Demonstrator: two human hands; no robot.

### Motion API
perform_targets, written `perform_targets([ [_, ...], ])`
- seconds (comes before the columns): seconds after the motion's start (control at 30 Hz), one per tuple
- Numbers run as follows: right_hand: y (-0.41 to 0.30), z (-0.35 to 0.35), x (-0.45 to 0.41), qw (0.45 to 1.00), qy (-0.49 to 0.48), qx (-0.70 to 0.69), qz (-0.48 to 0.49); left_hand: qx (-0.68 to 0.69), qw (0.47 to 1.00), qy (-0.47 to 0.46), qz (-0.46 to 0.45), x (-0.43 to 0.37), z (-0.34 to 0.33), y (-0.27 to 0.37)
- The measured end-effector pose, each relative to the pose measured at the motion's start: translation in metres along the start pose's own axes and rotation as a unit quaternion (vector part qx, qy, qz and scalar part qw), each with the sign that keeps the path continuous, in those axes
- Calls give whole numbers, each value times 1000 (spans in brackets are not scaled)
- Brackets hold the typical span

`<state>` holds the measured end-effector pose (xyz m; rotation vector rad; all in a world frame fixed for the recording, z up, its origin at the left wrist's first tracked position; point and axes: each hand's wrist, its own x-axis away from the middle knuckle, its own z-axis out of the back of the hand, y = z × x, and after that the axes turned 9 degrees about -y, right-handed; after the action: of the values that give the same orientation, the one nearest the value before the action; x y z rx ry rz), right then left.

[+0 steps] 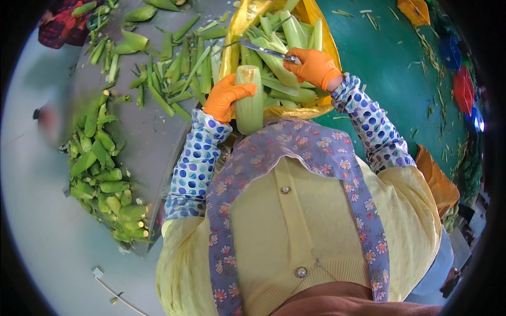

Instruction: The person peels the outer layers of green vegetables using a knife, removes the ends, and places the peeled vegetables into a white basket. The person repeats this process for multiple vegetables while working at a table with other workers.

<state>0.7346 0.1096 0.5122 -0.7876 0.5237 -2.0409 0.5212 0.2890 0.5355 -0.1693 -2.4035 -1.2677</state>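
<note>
In an orange glove, my left hand point(224, 98) grips an ear of corn in its pale green husk point(249, 104). The ear stands nearly upright, with its cut end uppermost. My right hand point(312, 68), gloved in orange too, is closed around the handle of a knife point(269, 51). Its metal blade points left, above and apart from the ear's cut end. Below the blade and both hands lies a yellow sack point(330, 29), spread wide and heaped with loose corn husks point(290, 75).
A grey tabletop point(146, 130) to the left bears scattered husk pieces point(174, 75) and a pile of unhusked corn point(104, 170) along its edge. Green floor point(367, 51) with husk scraps lies to the right. Red plaid cloth point(65, 25) shows at upper left.
</note>
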Motion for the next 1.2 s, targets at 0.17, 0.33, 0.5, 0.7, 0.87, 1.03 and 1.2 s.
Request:
perform_targets([
  [0.17,-2,-16,11,996,-50,-67,20,-8,999,26,44,-17,-2,-30],
  [0.33,-1,-23,15,994,-19,-70,77,-58,994,9,87,-32,2,-42],
  [0.5,-4,-33,28,998,1,41,43,-47,991,17,122,-39,-3,-38],
  [0.7,-7,-42,25,999,-10,49,5,-123,991,-15,52,-48,8,-63],
  [0.87,-8,-43,22,999,-48,17,0,-179,981,-63,28,-51,15,-69],
  [1.03,-19,-33,24,991,-114,48,-41,-170,984,-52,26,-48,15,-75],
  [1.2,-24,-33,21,984,-141,48,-94,-231,970,-61,-48,-52,22,-93],
])
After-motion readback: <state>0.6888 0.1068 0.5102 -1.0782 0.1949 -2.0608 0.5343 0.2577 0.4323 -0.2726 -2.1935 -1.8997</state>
